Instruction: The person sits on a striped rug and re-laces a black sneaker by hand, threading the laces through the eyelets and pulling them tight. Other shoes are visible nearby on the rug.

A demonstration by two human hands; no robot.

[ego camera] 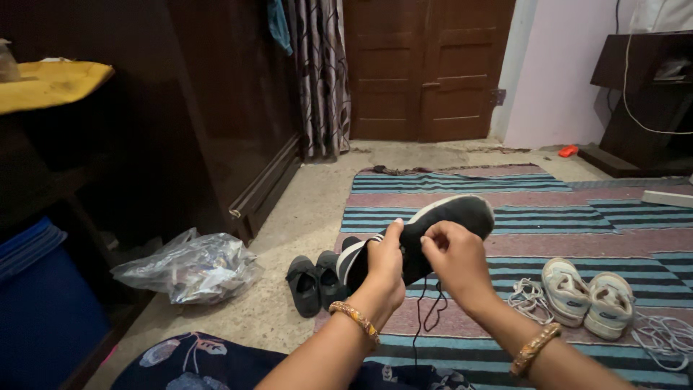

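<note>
**lacefan:** ok where's the shoe sitting and which way is it pointing?

**me:** It's not on the floor at all. I've got the black shoe [433,231] up in the air in front of me, over the striped rug [548,217]. Its long axis runs on a diagonal: the toe end is up and away from me toward the right, the heel end is lower and nearer, toward the left. It's rolled so the white edge of the sole shows along the top.

**lacefan:** and your hands?

**me:** My left hand [386,263] is closed around the heel side of the shoe, thumb and fingertips pinched up near the opening. My right hand [455,256] is curled in just beside it at the middle of the shoe, fingers pinched tight together on the black lace [426,314], I think. The contact point is hidden behind my knuckles, so can't swear to it. The lace hangs down in a thin loop between my wrists. Bangle on each wrist.

**lacefan:** what else is around?

**me:** A pair of small black shoes [314,282] on the bare floor just left of the rug, below my left hand. A pair of white sneakers [588,292] on the rug to my right, with loose white laces [660,336] lying around them. A crumpled clear plastic bag [191,267] over by the dark wardrobe [231,115], well apart from everything else.
</note>
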